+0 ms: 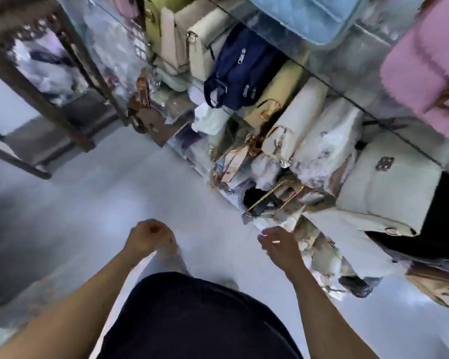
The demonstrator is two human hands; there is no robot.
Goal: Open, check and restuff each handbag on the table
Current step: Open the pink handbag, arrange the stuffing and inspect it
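1. Dark wooden frame, far left; blurred, holds no handbags.
2. Left hand: fingers curled into a fist over the pale floor, nothing visible in it.
3. Navy fabric bag with silver zip pulls, lying among cream bags under the glass shelf edge. Judged soft and light; take it by the loop handle or the body.
4. Black bag with gold chain strap, lowest in the heap and nearest the hands. The chain is likely to snag and slide, so grip the body.
5. Right hand: fingers relaxed and spread, empty, just beside the wrapped stock at the heap's foot.
6. Pale blue quilted bag, on top of the glass; probably padded and yielding.
7. Cream quilted bag with metal monogram, below the glass. Emblem too blurred to read. Likely holds its shape only while stuffed; lift it from both sides.
8. Pink flap bag with gold clasp, on the glass, far right.

No other writing legible.
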